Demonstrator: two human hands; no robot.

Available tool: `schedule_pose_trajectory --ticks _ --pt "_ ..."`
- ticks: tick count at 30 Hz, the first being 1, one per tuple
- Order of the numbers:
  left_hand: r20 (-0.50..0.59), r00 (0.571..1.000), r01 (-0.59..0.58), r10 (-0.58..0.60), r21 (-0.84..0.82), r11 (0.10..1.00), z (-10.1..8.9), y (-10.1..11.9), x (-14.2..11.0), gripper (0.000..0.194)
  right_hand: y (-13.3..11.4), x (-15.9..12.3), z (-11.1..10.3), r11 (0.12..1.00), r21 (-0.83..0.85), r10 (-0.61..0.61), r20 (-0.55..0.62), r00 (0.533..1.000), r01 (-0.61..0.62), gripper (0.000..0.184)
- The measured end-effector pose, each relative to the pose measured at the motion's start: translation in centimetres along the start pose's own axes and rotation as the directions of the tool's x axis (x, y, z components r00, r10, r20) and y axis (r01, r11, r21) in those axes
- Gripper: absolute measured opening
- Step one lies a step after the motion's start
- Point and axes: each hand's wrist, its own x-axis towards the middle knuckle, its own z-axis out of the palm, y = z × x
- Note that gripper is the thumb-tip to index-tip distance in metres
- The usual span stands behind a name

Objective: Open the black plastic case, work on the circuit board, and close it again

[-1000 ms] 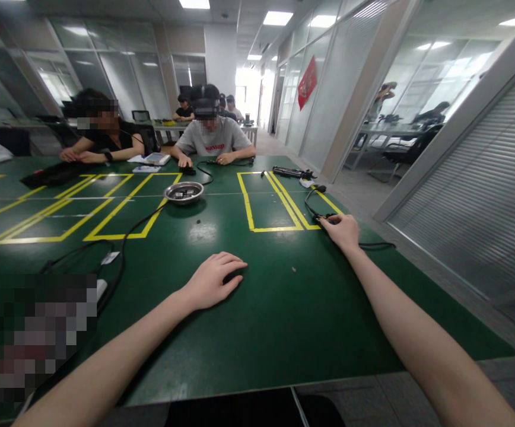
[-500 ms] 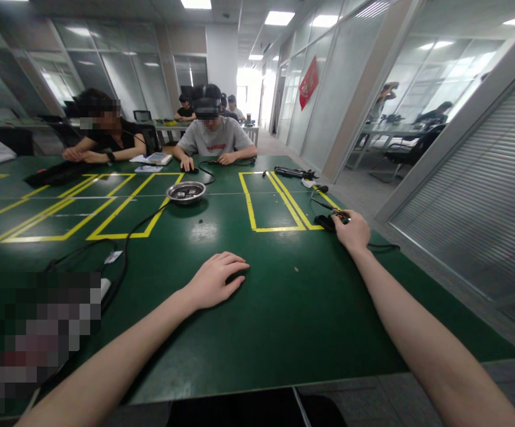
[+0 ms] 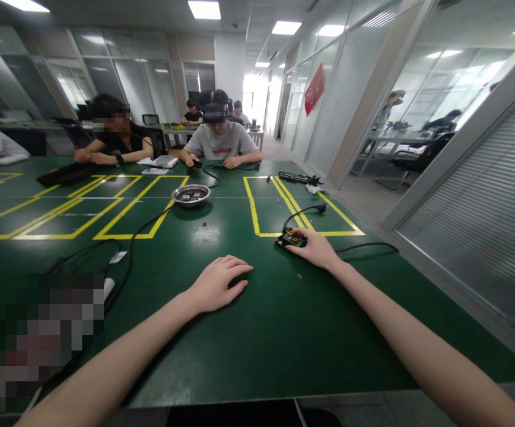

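My right hand [image 3: 315,249] grips a small black device with an exposed circuit board [image 3: 293,238], thumb on the near side and fingers over the far side. It is at or just above the table, by the near edge of a taped rectangle; a gap beneath it cannot be made out. From the device a short black cable [image 3: 299,212] rises to a dark plug-like end [image 3: 320,208]. My left hand [image 3: 219,284] rests palm down on the green table [image 3: 257,344], fingers stretched out, touching only the tabletop.
A round metal bowl [image 3: 190,195] with small metal parts stands beyond my left hand. Yellow tape [image 3: 254,213] marks rectangles. A folded black tripod-like item [image 3: 299,178] lies at the far right. A person in a grey shirt [image 3: 217,142] sits opposite; a black cable [image 3: 366,245] trails right.
My right hand has moved left with the device, from the right side of the table toward the middle. My left hand stays put. The view has shifted slightly.
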Motion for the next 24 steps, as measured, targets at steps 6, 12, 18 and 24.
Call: schedule_pose_trajectory --ticks 6,12,18,24 --pt "-0.096 0.991 -0.091 0.089 -0.019 0.996 -0.6 0.5 0.0 0.043 -7.5 -4.3 2.0 0.745 0.381 -0.644 0.201 0.738 0.547 0.040" --pt "0.038 0.996 -0.085 0.084 0.015 0.996 -1.0 0.8 -0.1 0.053 -9.0 -5.4 2.4 0.675 0.341 -0.723 0.131 0.678 0.654 0.027" --pt "0.006 0.999 -0.050 0.050 0.098 0.994 -0.7 0.2 -0.1 0.054 -7.5 -4.1 1.1 0.700 0.224 -0.703 0.054 0.709 0.678 0.037" --pt "-0.011 0.999 0.044 -0.043 0.131 0.990 -0.5 -0.5 -0.2 0.052 -6.2 -2.6 -0.3 0.807 0.053 -0.583 0.222 0.781 0.588 0.038"
